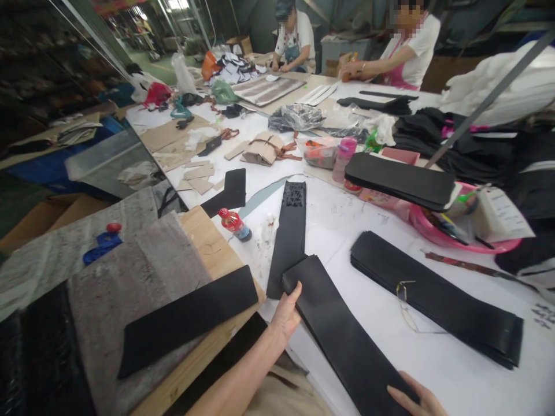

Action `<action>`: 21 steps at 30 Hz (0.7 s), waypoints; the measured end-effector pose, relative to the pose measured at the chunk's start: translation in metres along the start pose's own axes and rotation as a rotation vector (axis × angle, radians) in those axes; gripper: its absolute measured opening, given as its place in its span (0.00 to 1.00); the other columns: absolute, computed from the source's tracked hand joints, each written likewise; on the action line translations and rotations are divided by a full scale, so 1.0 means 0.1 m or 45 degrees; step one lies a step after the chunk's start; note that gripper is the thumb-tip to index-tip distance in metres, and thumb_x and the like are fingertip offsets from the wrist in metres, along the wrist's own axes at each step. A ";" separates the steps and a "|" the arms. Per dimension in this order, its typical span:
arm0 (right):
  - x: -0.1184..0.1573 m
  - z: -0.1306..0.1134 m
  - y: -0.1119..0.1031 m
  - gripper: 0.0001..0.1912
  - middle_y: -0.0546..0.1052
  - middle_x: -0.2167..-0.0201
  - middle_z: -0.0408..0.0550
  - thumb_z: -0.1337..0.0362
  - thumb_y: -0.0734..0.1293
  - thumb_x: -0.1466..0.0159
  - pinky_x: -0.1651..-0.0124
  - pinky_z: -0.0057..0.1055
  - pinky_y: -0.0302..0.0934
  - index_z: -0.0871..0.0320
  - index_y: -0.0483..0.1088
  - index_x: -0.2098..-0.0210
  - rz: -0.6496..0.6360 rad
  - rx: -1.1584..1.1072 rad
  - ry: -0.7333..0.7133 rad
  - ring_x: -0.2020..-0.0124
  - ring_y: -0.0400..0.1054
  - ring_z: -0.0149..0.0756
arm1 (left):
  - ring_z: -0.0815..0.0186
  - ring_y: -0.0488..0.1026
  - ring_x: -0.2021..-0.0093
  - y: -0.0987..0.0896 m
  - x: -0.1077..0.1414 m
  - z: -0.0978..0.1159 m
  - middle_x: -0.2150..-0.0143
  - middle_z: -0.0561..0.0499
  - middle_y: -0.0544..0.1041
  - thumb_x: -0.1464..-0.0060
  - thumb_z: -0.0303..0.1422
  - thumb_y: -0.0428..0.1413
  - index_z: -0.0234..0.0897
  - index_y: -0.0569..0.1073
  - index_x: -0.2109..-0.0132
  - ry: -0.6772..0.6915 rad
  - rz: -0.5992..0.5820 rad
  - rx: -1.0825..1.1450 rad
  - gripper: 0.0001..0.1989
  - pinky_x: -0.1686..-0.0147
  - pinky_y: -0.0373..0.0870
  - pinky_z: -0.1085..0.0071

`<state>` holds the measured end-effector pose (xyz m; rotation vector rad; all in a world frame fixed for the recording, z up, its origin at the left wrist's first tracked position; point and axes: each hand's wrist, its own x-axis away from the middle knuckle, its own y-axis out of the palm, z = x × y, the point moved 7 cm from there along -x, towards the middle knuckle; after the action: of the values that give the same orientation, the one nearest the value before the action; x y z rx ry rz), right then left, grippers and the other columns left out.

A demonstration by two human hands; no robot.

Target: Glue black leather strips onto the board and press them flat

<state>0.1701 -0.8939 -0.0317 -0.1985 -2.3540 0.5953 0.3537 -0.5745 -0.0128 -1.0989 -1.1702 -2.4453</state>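
Observation:
A long black strip [342, 335] lies aslant over the white table, between my two hands. My left hand [287, 309] grips its far left edge, thumb on top and fingers hidden underneath. At the near right end, my right hand [411, 396] holds the strip's edge with the thumb and fingers, partly cut off by the frame. The strip's far end overlaps another black strip [288, 237] with a rough patch at its top. On the left, a single black piece [186, 320] rests across the wooden board [203, 237] and a grey mat [139, 277].
A red-capped bottle [235, 224] stands beyond my left hand. Glasses [405, 306] rest on a stack of black strips [437, 300] at the right. Behind it is a pink basin [463, 240] with tools. Two people [297, 40] [407, 49] work at the far side.

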 end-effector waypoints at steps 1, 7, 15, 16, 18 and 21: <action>-0.02 -0.01 0.01 0.24 0.85 0.62 0.50 0.44 0.74 0.57 0.51 0.40 0.74 0.54 0.82 0.67 -0.024 0.010 0.038 0.54 0.78 0.60 | 0.51 0.77 0.42 -0.03 -0.04 0.02 0.46 0.40 0.81 0.50 0.33 0.72 0.35 0.78 0.47 0.000 0.017 -0.019 0.23 0.37 0.70 0.54; 0.20 0.02 -0.01 0.23 0.81 0.73 0.48 0.45 0.76 0.63 0.71 0.37 0.72 0.54 0.75 0.73 0.283 -0.183 0.261 0.68 0.77 0.52 | 0.57 0.82 0.51 -0.17 -0.25 0.12 0.53 0.43 0.84 0.44 0.25 0.65 0.33 0.79 0.51 -0.068 0.150 -0.180 0.13 0.37 0.71 0.56; 0.77 0.37 0.20 0.30 0.77 0.73 0.47 0.38 0.71 0.59 0.69 0.41 0.74 0.55 0.69 0.69 0.592 -0.397 0.457 0.72 0.76 0.46 | 0.64 0.83 0.60 -0.14 -0.19 0.24 0.60 0.46 0.84 0.41 0.18 0.58 0.33 0.78 0.53 -0.052 0.260 -0.391 0.12 0.45 0.77 0.63; 0.81 0.37 0.22 0.31 0.78 0.71 0.50 0.37 0.70 0.58 0.68 0.41 0.74 0.55 0.69 0.68 0.606 -0.400 0.459 0.70 0.77 0.47 | 0.65 0.82 0.61 -0.15 -0.17 0.26 0.60 0.47 0.84 0.41 0.18 0.58 0.34 0.78 0.54 -0.048 0.282 -0.421 0.12 0.46 0.77 0.64; 0.87 0.37 0.25 0.31 0.80 0.68 0.52 0.37 0.70 0.56 0.65 0.41 0.73 0.56 0.70 0.66 0.639 -0.379 0.472 0.68 0.78 0.48 | 0.68 0.82 0.63 -0.19 -0.13 0.32 0.61 0.49 0.83 0.40 0.17 0.56 0.36 0.77 0.57 -0.047 0.318 -0.484 0.11 0.46 0.76 0.64; 0.96 0.35 0.26 0.29 0.81 0.67 0.53 0.38 0.69 0.54 0.63 0.41 0.70 0.55 0.71 0.65 0.714 -0.284 0.514 0.67 0.78 0.50 | 0.71 0.80 0.65 -0.27 -0.06 0.39 0.62 0.51 0.82 0.40 0.16 0.56 0.37 0.74 0.61 -0.044 0.368 -0.566 0.11 0.42 0.74 0.63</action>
<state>0.0748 -0.8555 -0.0102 -1.0056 -1.9540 0.4867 0.3655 -0.5284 -0.0168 -1.3188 -0.4345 -2.5147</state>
